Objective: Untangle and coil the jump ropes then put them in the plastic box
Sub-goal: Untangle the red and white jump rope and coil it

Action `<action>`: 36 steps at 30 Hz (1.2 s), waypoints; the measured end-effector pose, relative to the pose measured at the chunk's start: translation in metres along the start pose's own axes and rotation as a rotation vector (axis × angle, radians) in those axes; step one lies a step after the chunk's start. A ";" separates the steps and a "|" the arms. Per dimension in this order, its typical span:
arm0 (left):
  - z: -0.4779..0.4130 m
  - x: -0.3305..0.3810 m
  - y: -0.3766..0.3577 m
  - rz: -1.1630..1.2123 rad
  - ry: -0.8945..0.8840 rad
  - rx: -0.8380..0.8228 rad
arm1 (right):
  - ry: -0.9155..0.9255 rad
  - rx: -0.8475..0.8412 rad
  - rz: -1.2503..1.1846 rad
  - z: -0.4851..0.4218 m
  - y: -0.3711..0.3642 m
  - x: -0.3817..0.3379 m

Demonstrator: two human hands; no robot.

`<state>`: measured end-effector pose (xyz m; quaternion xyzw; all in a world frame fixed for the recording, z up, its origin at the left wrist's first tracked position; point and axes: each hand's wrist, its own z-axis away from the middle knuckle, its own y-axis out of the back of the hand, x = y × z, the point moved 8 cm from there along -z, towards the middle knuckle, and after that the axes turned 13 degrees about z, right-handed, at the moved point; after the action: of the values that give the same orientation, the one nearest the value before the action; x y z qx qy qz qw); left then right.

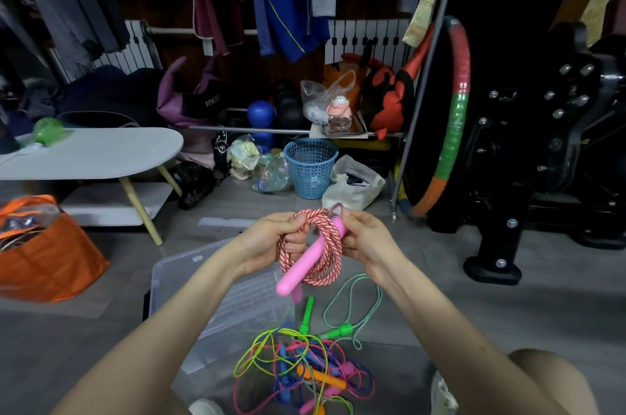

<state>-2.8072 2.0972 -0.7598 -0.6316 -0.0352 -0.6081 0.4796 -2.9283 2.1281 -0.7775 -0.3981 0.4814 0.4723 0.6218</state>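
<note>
Head: coiled rope (333, 258) gripped; tangle (305, 370), basket (311, 167), table (101, 150) around.

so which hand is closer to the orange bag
Left. The left hand grips the pink rope coil on the side facing the orange bag, off to its left; the right hand pinches the coil's far side, further away.

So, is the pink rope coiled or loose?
Coiled: the pink rope hangs in loops from the left hand; the right hand pinches its top.
</note>
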 end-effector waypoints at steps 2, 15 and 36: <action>-0.005 -0.001 0.003 -0.025 -0.073 0.065 | 0.054 -0.015 0.001 0.000 -0.001 -0.003; -0.014 0.011 -0.011 -0.309 -0.371 0.207 | 0.152 0.107 0.218 0.003 -0.014 -0.001; 0.014 0.045 0.095 -0.134 -0.403 0.413 | 0.180 -0.095 0.732 0.066 0.080 -0.014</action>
<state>-2.7257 2.0307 -0.7740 -0.6250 -0.2941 -0.4809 0.5401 -2.9921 2.2073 -0.7525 -0.2682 0.6221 0.6481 0.3480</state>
